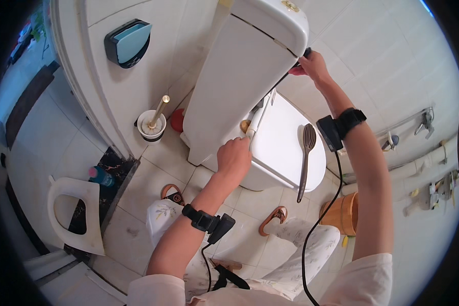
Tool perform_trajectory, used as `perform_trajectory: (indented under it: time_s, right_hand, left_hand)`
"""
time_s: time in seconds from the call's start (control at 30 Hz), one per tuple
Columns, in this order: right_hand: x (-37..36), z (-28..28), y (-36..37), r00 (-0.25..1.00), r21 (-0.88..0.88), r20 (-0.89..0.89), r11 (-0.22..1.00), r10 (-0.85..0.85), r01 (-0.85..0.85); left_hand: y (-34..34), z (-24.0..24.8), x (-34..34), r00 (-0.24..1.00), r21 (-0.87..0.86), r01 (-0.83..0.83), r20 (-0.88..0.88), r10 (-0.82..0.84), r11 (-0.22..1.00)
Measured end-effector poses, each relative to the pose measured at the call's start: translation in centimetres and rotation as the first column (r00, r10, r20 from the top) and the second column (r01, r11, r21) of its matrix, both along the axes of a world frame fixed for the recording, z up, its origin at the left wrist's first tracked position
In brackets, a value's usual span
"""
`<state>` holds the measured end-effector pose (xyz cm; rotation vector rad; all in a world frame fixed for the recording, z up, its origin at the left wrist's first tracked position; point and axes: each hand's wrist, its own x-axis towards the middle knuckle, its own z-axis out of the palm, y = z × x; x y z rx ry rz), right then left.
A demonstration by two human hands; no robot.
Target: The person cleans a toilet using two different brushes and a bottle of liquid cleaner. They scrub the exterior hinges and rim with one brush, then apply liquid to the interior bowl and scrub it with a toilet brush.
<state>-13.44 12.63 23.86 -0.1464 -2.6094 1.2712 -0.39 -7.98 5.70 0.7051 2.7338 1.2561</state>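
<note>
The right hand (312,67) is clamping a dark slim rod (307,52) by the toilet tank's (224,66) far corner — its long axis seemingly running along the front edge toward the left hand (234,155), which is curling at the toilet lid's (278,132) near hinge corner; whether it's gripping, I cannot tell. A slotted turner (306,153) is lying on the lid — handle overhanging the near edge.

Toilet (229,66): white, glossy, tank slanting from upper centre down toward frame centre. Lid (280,137): white, smooth, down over bowl, right of centre, rounded end toward lower right. Bar (254,121): pale, narrow, along lid's tank-side edge, frame centre. Rod (284,78): thin, dark, upper right of centre, slanting down-left beside tank edge; partly hidden, kind unclear.
</note>
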Motion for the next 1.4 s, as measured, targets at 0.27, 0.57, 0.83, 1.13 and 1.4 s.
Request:
perform_trajectory:
  time_s: [0.27,0.57,0.83,1.13,1.4]
  right_hand:
    - [6.0,3.3,3.3,0.975,-0.203,-0.202,0.978,-0.096,0.054]
    - [13.7,2.6,3.0,0.945,-0.287,-0.299,0.957,-0.134,0.045]
    - [24.5,2.1,8.7,0.830,-0.474,-0.447,0.875,-0.333,0.096]
    - [38.1,-7.8,20.2,0.688,-0.824,-0.452,0.561,-0.568,-0.078]
    - [40.0,-18.7,25.6,0.533,-0.961,-0.256,0.153,-0.806,-0.230]
  left_hand:
    - [1.7,-0.4,0.5,0.999,0.001,0.033,0.032,-0.033,0.999]
    - [5.7,-2.2,3.7,0.993,-0.002,0.102,-0.061,-0.102,0.995]
    - [9.8,-6.9,6.3,0.958,-0.074,0.251,0.159,-0.237,0.965]
    - [13.7,-4.7,8.8,0.964,0.186,0.259,-0.111,-0.241,0.948]
    - [25.4,-2.7,12.9,0.979,-0.176,0.105,-0.152,-0.132,0.979]
